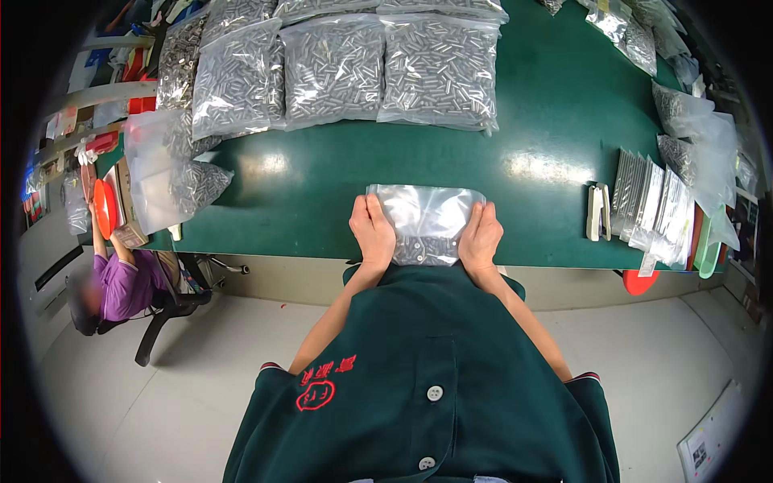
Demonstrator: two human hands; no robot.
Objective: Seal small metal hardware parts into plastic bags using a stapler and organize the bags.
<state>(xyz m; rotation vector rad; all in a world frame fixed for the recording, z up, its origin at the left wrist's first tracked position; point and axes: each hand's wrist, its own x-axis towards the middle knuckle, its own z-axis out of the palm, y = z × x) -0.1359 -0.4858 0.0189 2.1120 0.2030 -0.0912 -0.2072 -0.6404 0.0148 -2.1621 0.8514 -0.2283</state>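
A clear plastic bag (425, 219) partly filled with small metal pins lies flat at the near edge of the green table (547, 121). My left hand (372, 233) presses on the bag's left side, fingers together and pointing away from me. On the bag's right side rests my right hand (481, 238) in the same way. The pins gather at the bag's near end, between my wrists; the far end looks flat.
Several full bags of metal pins (439, 68) lie across the far side of the table. Flat packets (652, 205) and a white stapler (597, 212) are at the right. A seated person (121, 286) works at the left by an orange tray (105, 208).
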